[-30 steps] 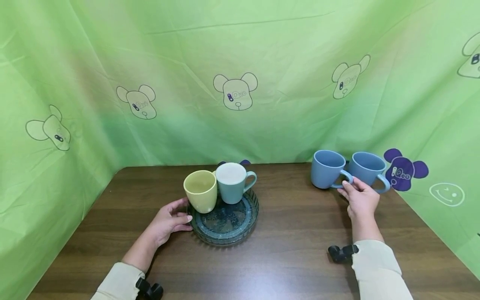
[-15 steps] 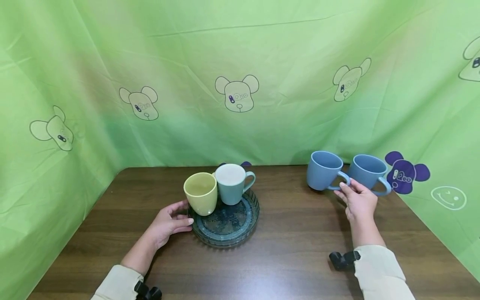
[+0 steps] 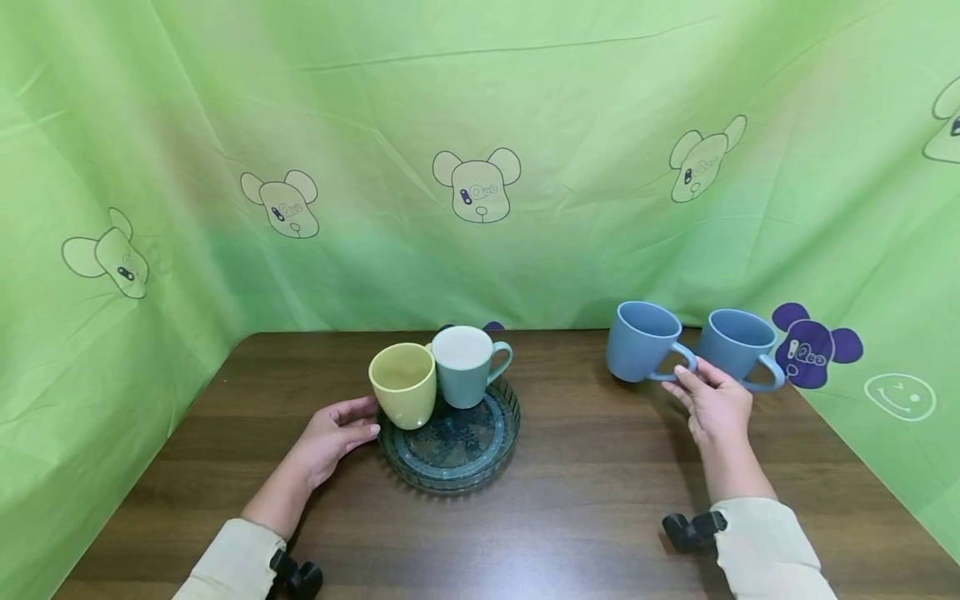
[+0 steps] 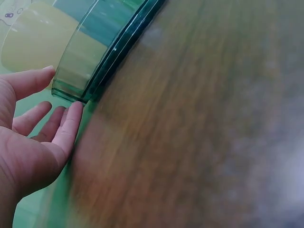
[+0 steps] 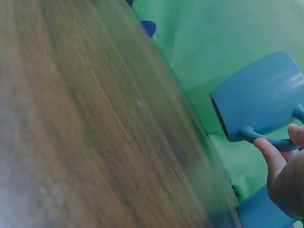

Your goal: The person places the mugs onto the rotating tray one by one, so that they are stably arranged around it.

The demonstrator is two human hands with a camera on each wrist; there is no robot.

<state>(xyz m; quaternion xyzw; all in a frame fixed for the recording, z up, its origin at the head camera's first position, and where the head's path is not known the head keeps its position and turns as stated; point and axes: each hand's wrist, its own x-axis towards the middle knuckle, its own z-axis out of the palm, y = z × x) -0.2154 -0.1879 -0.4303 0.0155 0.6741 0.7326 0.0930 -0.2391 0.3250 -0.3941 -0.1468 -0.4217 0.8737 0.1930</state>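
Observation:
In the head view my right hand [image 3: 718, 406] pinches the handle of a blue mug [image 3: 641, 343]. The right wrist view shows this mug [image 5: 261, 95] raised a little off the table, its base apart from the wood. A second blue mug [image 3: 737, 342] stands close to its right. At the left, a round dark-green glass tray [image 3: 450, 479] bears a yellow cup [image 3: 405, 387] and a teal mug [image 3: 465, 371] with a handle. My left hand [image 3: 330, 437] is at the tray's left edge, its fingers [image 4: 71, 126] loosely extended at the rim.
The brown wooden table [image 3: 570, 483] lies beneath everything. A green curtain [image 3: 480, 267] with cartoon bear heads hangs behind and along both sides, close to the blue mugs. Black devices are strapped at both wrists.
My right hand has drawn the held blue mug left and slightly up, widening the gap to the other blue mug. My left thumb and fingers have eased back from the tray's rim.

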